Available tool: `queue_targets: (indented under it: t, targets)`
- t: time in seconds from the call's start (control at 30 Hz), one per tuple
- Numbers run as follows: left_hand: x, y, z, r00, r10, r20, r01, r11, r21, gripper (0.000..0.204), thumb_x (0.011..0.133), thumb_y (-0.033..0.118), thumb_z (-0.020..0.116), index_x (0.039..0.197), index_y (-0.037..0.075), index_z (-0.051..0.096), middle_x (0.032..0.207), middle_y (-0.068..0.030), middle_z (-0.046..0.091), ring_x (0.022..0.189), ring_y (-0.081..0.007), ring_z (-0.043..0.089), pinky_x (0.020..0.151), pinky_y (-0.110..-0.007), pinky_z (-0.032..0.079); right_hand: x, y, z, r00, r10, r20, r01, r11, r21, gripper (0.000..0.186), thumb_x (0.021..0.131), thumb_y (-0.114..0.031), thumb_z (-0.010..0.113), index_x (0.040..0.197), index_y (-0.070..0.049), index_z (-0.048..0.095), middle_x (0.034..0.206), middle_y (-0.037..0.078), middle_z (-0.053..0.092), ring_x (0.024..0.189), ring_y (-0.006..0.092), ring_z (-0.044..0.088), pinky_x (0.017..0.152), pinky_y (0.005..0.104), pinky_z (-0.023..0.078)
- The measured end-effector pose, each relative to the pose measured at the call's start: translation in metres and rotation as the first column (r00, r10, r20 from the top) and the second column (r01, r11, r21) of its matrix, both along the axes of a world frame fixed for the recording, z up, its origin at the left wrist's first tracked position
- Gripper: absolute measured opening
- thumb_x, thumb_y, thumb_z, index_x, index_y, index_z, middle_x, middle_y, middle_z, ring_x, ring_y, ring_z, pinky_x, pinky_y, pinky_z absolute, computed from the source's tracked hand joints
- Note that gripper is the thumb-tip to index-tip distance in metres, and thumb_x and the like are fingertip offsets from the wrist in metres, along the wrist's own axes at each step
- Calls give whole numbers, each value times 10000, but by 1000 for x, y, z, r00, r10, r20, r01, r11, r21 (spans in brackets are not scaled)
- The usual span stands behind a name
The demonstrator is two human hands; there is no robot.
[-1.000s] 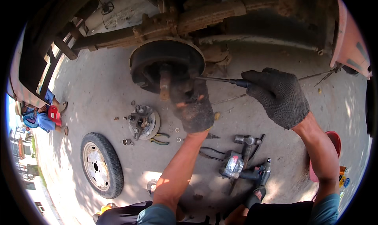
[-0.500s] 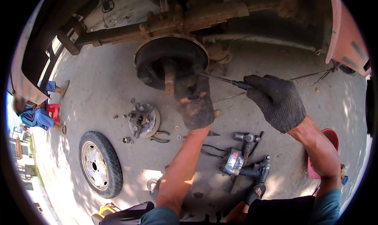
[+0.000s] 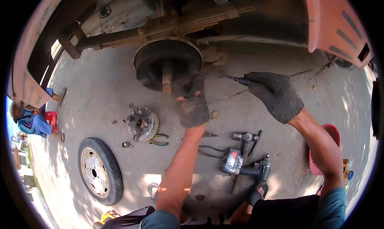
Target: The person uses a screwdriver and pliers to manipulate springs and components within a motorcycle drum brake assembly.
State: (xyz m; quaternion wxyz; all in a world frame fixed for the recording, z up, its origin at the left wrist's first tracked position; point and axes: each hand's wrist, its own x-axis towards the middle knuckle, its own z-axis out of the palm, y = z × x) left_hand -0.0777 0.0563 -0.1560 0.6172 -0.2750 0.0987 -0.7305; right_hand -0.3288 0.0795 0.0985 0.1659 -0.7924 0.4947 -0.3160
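Note:
A round brake drum or backing plate (image 3: 154, 55), dark inside, hangs under the vehicle with a rusty axle stub (image 3: 167, 83) poking out of its middle. My right hand (image 3: 277, 95), in a dark knitted glove, is closed round the black handle of a screwdriver (image 3: 226, 76). The screwdriver's shaft runs left to the drum's right edge, where the tip is hard to see. At the drum's lower right is my left hand (image 3: 193, 109), also gloved, with bare fingertips curled in. Whatever those fingers grip is hidden.
Below on the concrete lie a hub (image 3: 143, 125), pliers (image 3: 159, 140), a hammer (image 3: 245, 137), a cordless impact tool (image 3: 236, 161) and several nuts. A wheel (image 3: 100, 171) lies left; a red basin (image 3: 330, 129) stands right. A seated person (image 3: 35, 119) is far left.
The whole view has shifted, so most things sit slightly further left. Both hands stay near the drum, and the screwdriver remains in my right hand at its right edge.

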Motion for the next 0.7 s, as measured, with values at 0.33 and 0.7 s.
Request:
queue_targets:
  t: [0.33, 0.7]
  targets:
    - [2, -4, -3, 994, 24, 111, -23, 1000, -6, 327, 1109, 360, 374, 1358, 293, 576, 1442, -100, 616, 1364, -313, 544, 1154, -428, 425, 0, -3, -2, 999, 43, -28, -44, 999, -7, 311, 950, -232, 696, 1144, 8, 734, 964, 235, 718, 876, 425, 694, 787, 456, 550]
    - [7, 7, -3, 727, -232, -647, 272, 962, -40, 357, 1114, 357, 354, 1383, 338, 588, 1472, -136, 598, 1392, -295, 525, 1162, -400, 414, 4, -1, -10, 999, 11, -38, -9, 999, 37, 271, 952, -210, 699, 1150, -29, 739, 952, 219, 716, 854, 408, 697, 759, 457, 558]
